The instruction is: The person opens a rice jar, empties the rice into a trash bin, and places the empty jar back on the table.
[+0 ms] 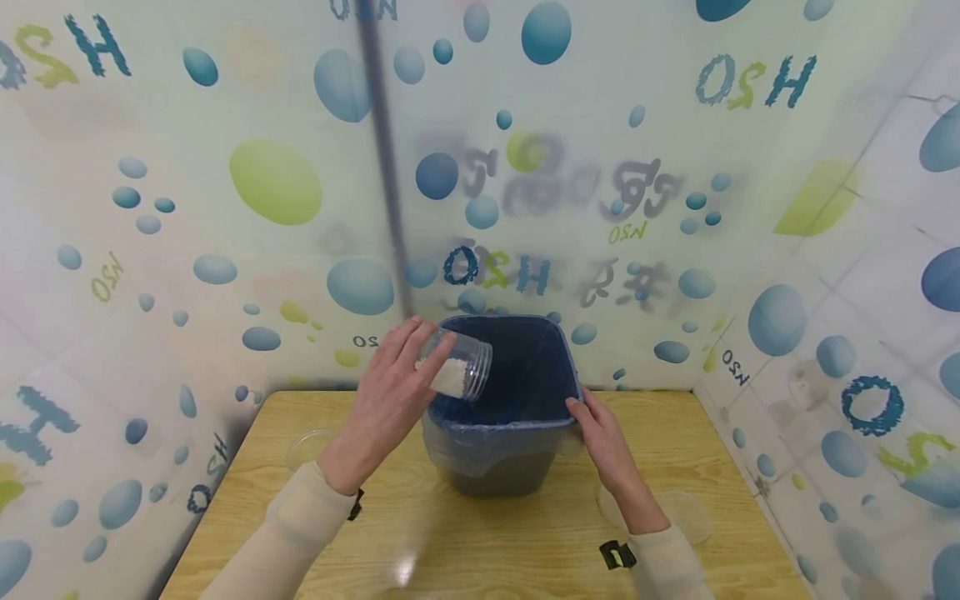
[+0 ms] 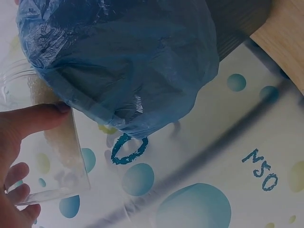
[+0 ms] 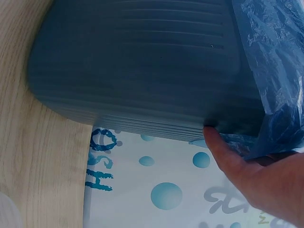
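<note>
My left hand (image 1: 393, 392) grips a clear jar (image 1: 461, 367), tipped on its side with its mouth over the left part of a trash can (image 1: 498, 475). White, grainy contents (image 2: 61, 142) lie along the jar's lower side. A thin blue trash bag (image 2: 142, 66) lines the can and is folded over its rim. At the can's right side, my right hand (image 1: 607, 442) holds the rim through the bag, the thumb on top. In the right wrist view, one finger of the right hand (image 3: 256, 180) touches the can's ribbed side.
The can stands on a wooden table (image 1: 360, 542). A clear round lid (image 1: 309, 448) lies on the table at the left, and another clear disc (image 1: 686, 517) lies beside my right wrist. A curtain (image 1: 480, 242) printed with bubbles closes off the back and sides.
</note>
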The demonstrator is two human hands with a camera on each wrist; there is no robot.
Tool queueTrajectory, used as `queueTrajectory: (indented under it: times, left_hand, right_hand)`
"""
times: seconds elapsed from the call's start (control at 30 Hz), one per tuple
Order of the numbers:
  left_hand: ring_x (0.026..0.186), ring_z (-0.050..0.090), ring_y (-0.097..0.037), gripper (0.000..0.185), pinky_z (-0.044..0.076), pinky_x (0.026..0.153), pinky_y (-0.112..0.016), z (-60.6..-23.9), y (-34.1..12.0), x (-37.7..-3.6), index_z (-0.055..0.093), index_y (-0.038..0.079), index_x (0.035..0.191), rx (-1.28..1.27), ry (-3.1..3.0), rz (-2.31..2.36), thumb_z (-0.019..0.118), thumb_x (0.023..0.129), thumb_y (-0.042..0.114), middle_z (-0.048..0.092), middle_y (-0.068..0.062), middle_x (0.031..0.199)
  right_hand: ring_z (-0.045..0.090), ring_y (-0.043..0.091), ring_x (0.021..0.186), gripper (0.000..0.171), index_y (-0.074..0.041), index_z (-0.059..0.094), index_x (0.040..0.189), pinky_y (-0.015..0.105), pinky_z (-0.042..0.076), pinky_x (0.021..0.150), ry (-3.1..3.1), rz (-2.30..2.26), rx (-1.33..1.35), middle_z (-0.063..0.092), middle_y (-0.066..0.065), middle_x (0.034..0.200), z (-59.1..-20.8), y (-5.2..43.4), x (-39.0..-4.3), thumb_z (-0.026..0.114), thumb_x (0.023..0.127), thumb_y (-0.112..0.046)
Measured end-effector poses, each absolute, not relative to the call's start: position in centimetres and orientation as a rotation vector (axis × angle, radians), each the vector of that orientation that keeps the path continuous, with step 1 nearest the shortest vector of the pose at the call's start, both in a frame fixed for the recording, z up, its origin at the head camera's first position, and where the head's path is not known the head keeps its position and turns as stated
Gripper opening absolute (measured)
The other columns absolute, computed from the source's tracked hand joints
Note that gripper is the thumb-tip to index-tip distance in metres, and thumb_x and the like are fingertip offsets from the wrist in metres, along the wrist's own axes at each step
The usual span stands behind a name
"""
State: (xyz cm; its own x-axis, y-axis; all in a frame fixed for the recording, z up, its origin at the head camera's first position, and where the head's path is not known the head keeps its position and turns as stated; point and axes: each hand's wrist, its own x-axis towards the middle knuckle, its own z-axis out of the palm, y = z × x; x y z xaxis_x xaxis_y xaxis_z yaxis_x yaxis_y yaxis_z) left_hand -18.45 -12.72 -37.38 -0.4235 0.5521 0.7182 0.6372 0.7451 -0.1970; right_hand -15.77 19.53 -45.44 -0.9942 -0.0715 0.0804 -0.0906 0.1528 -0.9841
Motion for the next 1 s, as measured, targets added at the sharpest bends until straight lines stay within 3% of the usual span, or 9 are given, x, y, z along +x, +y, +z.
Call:
queueTrajectory:
  times: [0.23, 0.47, 0.67, 1.0]
  left_hand:
    - [0.142, 0.04, -0.04, 0.088, 0.036, 0.116, -0.053, -37.3, -12.66, -18.13, 0.054, 0.008, 0.146, -0.891, -2.203, -0.027, 0.096, 0.068, 0.009, 0.05, -0.018, 0.144]
    - [0.144, 0.039, -0.039, 0.073, 0.038, 0.114, -0.054, -37.35, -12.47, -18.03, 0.055, 0.009, 0.146, -0.908, -2.195, 0.034, 0.082, 0.08, -0.004, 0.051, -0.015, 0.145]
    - [0.146, 0.038, -0.039, 0.071, 0.035, 0.117, -0.055, -37.31, -12.44, -17.92, 0.054, 0.01, 0.148, -0.943, -2.191, 0.051, 0.077, 0.084, -0.01, 0.052, -0.017, 0.147]
    - [0.148, 0.034, -0.038, 0.073, 0.03, 0.121, -0.053, -37.32, -12.43, -17.92, 0.051, 0.011, 0.152, -0.965, -2.208, 0.105, 0.077, 0.086, -0.007, 0.049, -0.016, 0.152]
  right_hand:
    - [0.033, 0.033, 0.151, 0.058, -0.003, 0.035, 0.16, 0.053, 0.024, 0.122, -2.374, 2.021, 0.171, 0.036, 0.017, 0.164, -45.45, 19.56, -15.83, 0.046, 0.111, -0.031]
    - [0.036, 0.034, 0.149, 0.057, -0.002, 0.037, 0.159, 0.053, 0.027, 0.121, -2.379, 2.003, 0.145, 0.039, 0.019, 0.162, -45.54, 19.6, -15.86, 0.047, 0.111, -0.031]
    - [0.035, 0.034, 0.15, 0.058, -0.001, 0.035, 0.159, 0.053, 0.026, 0.121, -2.378, 2.009, 0.146, 0.037, 0.019, 0.163, -45.49, 19.58, -15.81, 0.047, 0.111, -0.032]
    - [0.034, 0.033, 0.15, 0.059, -0.002, 0.035, 0.16, 0.052, 0.026, 0.121, -2.376, 2.017, 0.156, 0.037, 0.018, 0.163, -45.49, 19.59, -15.76, 0.047, 0.111, -0.032]
